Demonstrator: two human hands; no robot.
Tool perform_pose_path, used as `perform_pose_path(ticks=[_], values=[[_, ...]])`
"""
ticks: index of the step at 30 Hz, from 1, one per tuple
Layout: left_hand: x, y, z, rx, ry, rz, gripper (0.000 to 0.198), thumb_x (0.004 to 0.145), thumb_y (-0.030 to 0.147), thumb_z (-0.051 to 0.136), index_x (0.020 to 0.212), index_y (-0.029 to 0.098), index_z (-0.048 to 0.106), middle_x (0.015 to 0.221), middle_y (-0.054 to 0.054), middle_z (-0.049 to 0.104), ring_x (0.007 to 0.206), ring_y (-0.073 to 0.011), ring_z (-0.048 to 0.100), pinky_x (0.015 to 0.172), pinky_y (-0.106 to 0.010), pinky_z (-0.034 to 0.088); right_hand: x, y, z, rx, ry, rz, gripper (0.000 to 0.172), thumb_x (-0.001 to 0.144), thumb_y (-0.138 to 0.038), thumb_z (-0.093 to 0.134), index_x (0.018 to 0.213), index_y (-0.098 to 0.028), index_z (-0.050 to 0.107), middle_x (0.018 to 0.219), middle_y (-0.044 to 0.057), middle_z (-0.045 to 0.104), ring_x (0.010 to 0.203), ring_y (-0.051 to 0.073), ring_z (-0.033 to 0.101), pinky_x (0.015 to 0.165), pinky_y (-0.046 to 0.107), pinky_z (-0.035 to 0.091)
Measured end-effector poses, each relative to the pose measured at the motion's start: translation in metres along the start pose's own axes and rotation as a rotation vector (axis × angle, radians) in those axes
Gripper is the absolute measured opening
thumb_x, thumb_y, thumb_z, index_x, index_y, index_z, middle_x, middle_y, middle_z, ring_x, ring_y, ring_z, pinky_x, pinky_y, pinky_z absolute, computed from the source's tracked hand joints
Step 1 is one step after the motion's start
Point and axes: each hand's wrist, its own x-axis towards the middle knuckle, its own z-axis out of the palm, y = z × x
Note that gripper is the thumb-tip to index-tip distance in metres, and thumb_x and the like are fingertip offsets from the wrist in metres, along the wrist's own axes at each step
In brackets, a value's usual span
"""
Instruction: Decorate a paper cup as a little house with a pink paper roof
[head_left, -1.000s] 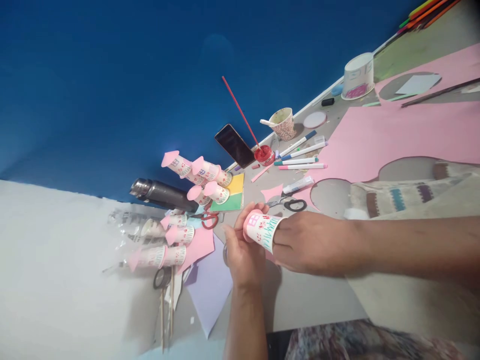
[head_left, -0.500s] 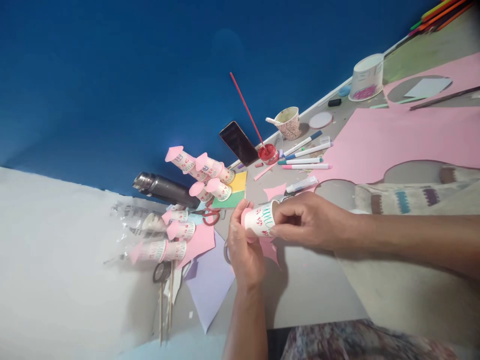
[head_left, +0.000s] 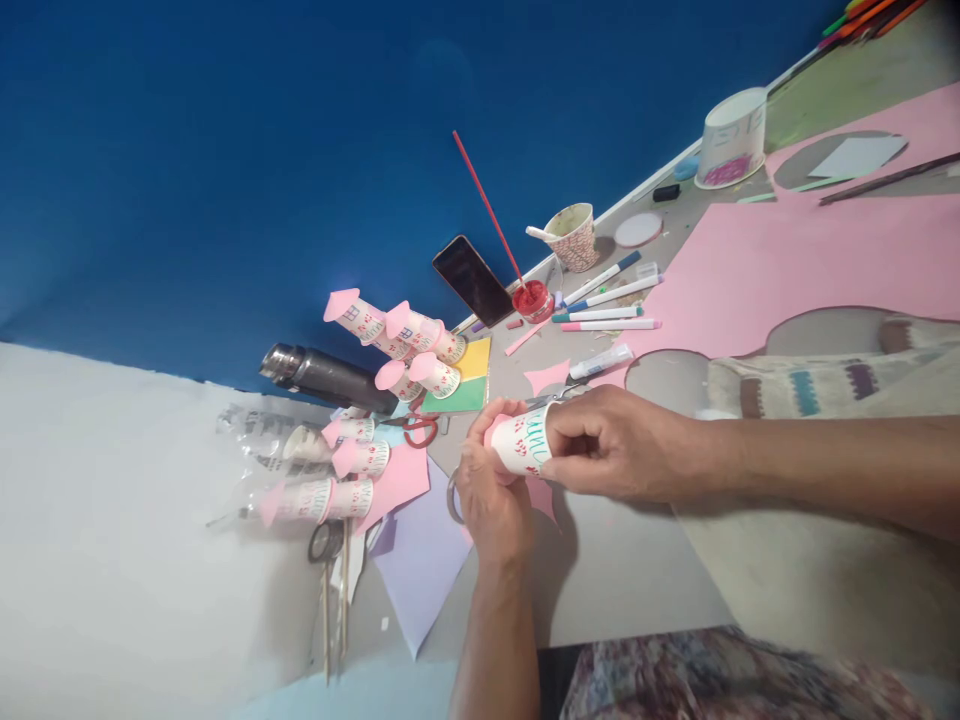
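Between my two hands is a small white paper cup (head_left: pixel 523 441) with green and red drawn marks, lying on its side in the air above the table. My left hand (head_left: pixel 495 490) wraps round its base end, where a pink paper piece (head_left: pixel 495 436) shows. My right hand (head_left: pixel 611 440) pinches the cup's open rim, with some fingertips hidden inside it. Scissors lie partly hidden behind my right hand. To the left stand several decorated cups (head_left: pixel 435 376) with pink paper tops, some stacked.
Red-handled scissors (head_left: pixel 420 431), a black bottle (head_left: pixel 330 377), a phone (head_left: pixel 472 280) and a red paint jar (head_left: pixel 533 300) lie beyond my hands. Markers (head_left: pixel 611 325) and large pink paper (head_left: pixel 810 270) are at right, purple paper (head_left: pixel 424 570) at left.
The view has shifted slightly. My left fingers have shifted a little round the cup's base; both hands still hold the cup.
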Motion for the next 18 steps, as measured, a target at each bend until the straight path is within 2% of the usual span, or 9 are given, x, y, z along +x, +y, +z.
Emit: perform_pose_path(ticks=[6,13,18], values=[[-0.0035,-0.0002,0.0027,-0.031,0.021,-0.003,0.065,0.096,0.075,0.056,0.120,0.019,0.077,0.120,-0.014,0.079,0.116,-0.0307,0.075,0.106,-0.046,0.056,0.0002,0.0030,0.0011,0.033,-0.004,-0.052,0.023,0.077,-0.011,0.059,0.059,-0.021,0.047,0.054,-0.007,0.045,0.052,0.009,0.037,0.052,0.024,0.027],[-0.0014,-0.0025,-0.0007,-0.059,-0.007,0.025,0.063,0.092,0.073,0.064,0.122,0.019,0.076,0.120,-0.014,0.079,0.117,-0.0309,0.075,0.104,-0.046,0.058,0.0001,0.0052,0.0015,0.067,-0.002,-0.057,0.023,0.077,-0.012,0.061,0.060,-0.020,0.049,0.055,-0.007,0.048,0.053,0.008,0.039,0.053,0.024,0.028],[-0.0023,-0.0024,-0.0017,-0.026,-0.028,0.025,0.061,0.097,0.072,0.058,0.124,0.019,0.075,0.122,-0.014,0.079,0.115,-0.0300,0.076,0.104,-0.046,0.058,0.0015,0.0064,0.0024,0.077,0.011,-0.106,0.022,0.077,-0.010,0.059,0.060,-0.020,0.049,0.055,-0.007,0.050,0.053,0.008,0.040,0.054,0.024,0.029]])
